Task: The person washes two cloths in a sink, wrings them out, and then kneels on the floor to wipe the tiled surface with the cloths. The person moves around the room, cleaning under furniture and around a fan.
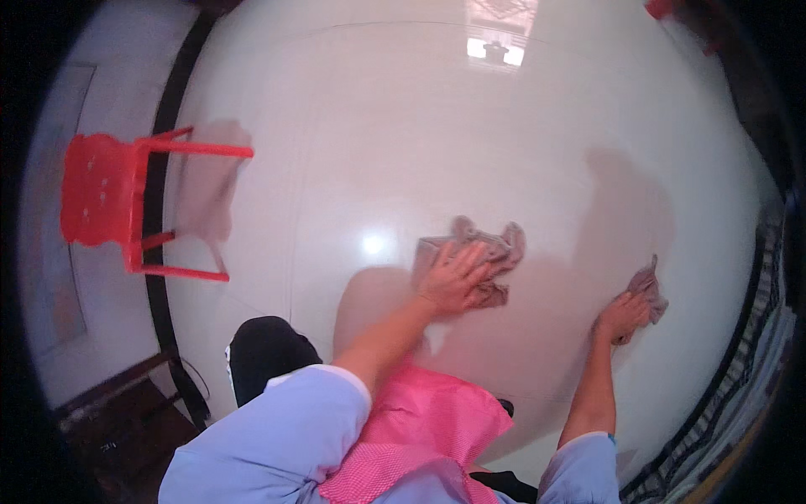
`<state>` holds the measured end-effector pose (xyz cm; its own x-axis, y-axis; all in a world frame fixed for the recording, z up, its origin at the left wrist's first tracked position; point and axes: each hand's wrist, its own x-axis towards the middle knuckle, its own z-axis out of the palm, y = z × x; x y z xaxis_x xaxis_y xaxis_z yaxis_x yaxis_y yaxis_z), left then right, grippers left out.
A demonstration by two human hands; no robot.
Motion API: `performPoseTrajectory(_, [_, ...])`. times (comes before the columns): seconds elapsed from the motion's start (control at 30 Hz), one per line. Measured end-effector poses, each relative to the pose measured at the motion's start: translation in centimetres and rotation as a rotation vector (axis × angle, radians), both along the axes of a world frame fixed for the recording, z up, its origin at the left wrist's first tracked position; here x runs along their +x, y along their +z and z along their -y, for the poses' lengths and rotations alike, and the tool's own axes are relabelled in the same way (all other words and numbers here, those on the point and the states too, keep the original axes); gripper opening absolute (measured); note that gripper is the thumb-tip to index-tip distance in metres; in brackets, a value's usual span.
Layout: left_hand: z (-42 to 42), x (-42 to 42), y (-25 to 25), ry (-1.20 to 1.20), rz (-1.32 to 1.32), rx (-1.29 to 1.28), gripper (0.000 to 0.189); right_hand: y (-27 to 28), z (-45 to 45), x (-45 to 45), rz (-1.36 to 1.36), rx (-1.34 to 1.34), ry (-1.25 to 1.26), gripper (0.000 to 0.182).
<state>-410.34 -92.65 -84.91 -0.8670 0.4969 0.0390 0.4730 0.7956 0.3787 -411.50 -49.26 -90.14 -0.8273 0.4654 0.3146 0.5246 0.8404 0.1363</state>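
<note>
My left hand [454,277] lies flat over a crumpled grey-brown cloth [507,242], holding it against the glossy pale tiled floor [378,157]. The fingers are slightly spread, and folds of the fabric stick out beyond them. Farther right, my right hand [623,317] grips a second, smaller bunched cloth [652,296] of similar colour on the same floor. Part of each cloth is hidden beneath the hand.
To the left, a red plastic stool [104,192] stands near the wall and its black skirting [157,290]. Dark wooden furniture [126,435] occupies the lower left. Striped fabric [749,327] hangs along the right edge. A pink apron [434,409] covers my lap.
</note>
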Motion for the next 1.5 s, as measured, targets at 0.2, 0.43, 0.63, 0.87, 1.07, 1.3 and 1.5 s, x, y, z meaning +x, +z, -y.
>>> performPoseTrajectory(0.2, [0.5, -1.8, -1.6, -0.080, -0.088, 0.263, 0.065, 1.4, 16.2, -1.0, -0.029, -0.296, 0.317, 0.047])
performPoseTrajectory(0.43, [9.3, -9.6, -4.8, -0.252, -0.065, 0.197, 0.062, -1.0, 25.6, 0.4, 0.139, -0.131, 0.088, 0.048])
performPoseTrajectory(0.63, [27.0, -9.3, -5.8, -0.036, -0.139, 0.134, 0.059, -2.4, 40.9, 0.4, 0.094, -0.163, 0.498, 0.046])
performPoseTrajectory(0.87, [51.7, -2.7, -4.2, 0.090, -0.064, -0.113, 0.060, -0.8, 49.5, 0.2, 0.070, -0.278, 0.722, 0.046])
performPoseTrajectory(1.07, [63.9, -5.8, -4.4, 0.894, 0.017, -0.385, 0.055, -1.0, 47.6, 0.5, 0.072, -0.222, 0.718, 0.048])
performPoseTrajectory(1.3, [66.7, 4.9, -5.9, 2.014, 0.032, -0.307, 0.058, -0.4, 47.4, 0.0, 0.045, -0.215, 0.786, 0.051])
performPoseTrajectory(1.5, [57.8, 3.3, -5.7, 1.598, -0.175, -0.225, 0.064, -0.1, 47.7, 0.2, 0.032, -0.182, 0.778, 0.051])
